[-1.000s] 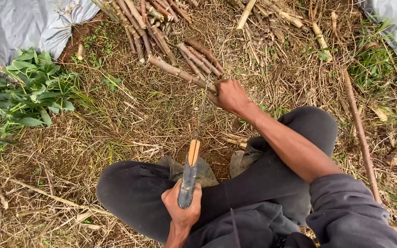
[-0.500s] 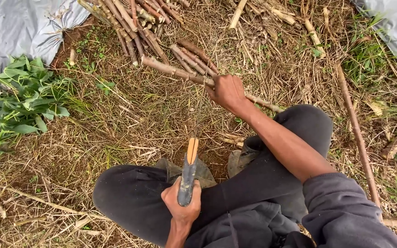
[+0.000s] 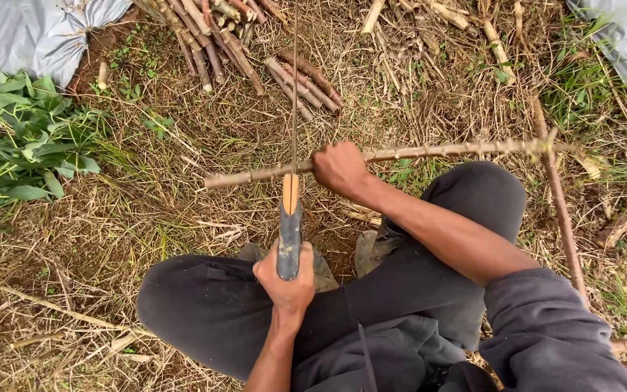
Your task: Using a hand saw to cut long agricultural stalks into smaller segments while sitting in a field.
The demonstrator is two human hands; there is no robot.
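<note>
Woody stem (image 3: pixel 429 152) gripped in right hand (image 3: pixel 339 168); left hand (image 3: pixel 288 279) clenched on knife (image 3: pixel 289 225), blade edge touching stem.

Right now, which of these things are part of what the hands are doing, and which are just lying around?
In hand:
- long knobbly stick, gripped by the right hand
- saw, blade edge-on across the stick, held by the left hand

Lying about:
- pile of cut stem pieces
- leafy green branches
- grey sheet
- dry straw

An outdoor farm plot: dry straw-strewn ground (image 3: pixel 146 218), a pile of cut brown woody stems (image 3: pixel 212 29), green leafy foliage (image 3: pixel 23 152), patches of grass (image 3: pixel 582 87) and grey plastic sheeting (image 3: pixel 30 36).
</note>
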